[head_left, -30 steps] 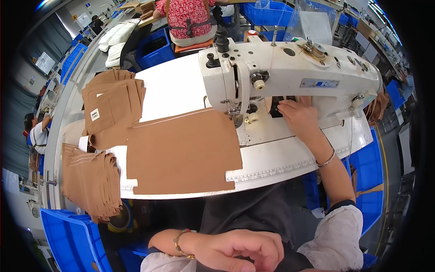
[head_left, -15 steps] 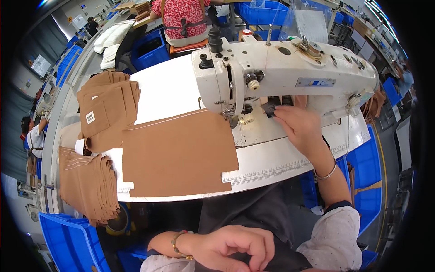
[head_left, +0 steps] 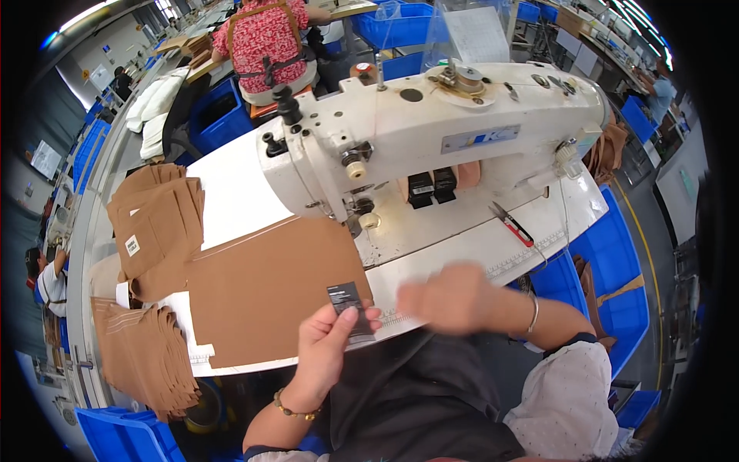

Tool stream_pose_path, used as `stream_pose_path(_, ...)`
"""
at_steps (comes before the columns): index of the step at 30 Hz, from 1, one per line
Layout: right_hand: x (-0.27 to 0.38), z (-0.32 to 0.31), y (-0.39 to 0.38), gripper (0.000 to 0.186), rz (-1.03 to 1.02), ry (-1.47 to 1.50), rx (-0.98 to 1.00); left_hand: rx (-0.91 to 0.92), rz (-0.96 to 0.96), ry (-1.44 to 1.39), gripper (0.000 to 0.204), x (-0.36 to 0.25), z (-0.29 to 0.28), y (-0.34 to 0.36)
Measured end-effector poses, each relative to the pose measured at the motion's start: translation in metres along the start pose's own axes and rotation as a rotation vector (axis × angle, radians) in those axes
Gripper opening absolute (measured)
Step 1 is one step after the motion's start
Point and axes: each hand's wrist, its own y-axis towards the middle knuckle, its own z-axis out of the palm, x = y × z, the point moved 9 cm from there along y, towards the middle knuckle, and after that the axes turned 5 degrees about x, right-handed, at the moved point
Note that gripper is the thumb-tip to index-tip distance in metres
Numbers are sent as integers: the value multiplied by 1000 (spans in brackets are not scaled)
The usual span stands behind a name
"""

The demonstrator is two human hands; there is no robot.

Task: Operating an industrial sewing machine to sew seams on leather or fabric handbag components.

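Observation:
My left hand (head_left: 326, 343) grips a small dark label (head_left: 344, 296) between thumb and fingers, over the brown fabric panel (head_left: 262, 300) on the white table. My right hand (head_left: 454, 300), blurred by motion, is just right of it above the table's front edge; whether it holds anything I cannot make out. The panel reaches under the needle end of the white sewing machine (head_left: 400, 138). Stacks of dark labels (head_left: 431, 187) lie beneath the machine's arm. Red-handled thread snips (head_left: 519, 231) rest on the machine bed to their right.
Brown fabric stacks (head_left: 154, 219) (head_left: 138, 354) cover the table's left side. Blue bins (head_left: 612, 269) stand right, lower left and behind. White bundles (head_left: 154, 115) lie at back left. Co-workers sit behind (head_left: 262, 42), at far left (head_left: 50, 281) and far right (head_left: 660, 92).
My left hand has risen from my lap and now holds a label. My right hand has come down from the label stacks toward the front edge. The view has shifted, uncovering the snips.

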Motion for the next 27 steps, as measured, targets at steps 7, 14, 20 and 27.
stream_pose_path(7,-160,10,-47,11,421,-454,-23,57,-26,-66,17,-1,-10,7)
stream_pose_path(14,-144,-1,-34,4,370,-312,-62,146,-112,-45,25,-1,-1,8)
stream_pose_path(20,15,25,9,21,-97,-156,127,234,-306,-184,19,28,3,25)
stream_pose_path(27,-5,42,33,21,-43,210,138,32,180,1058,43,-62,0,46)
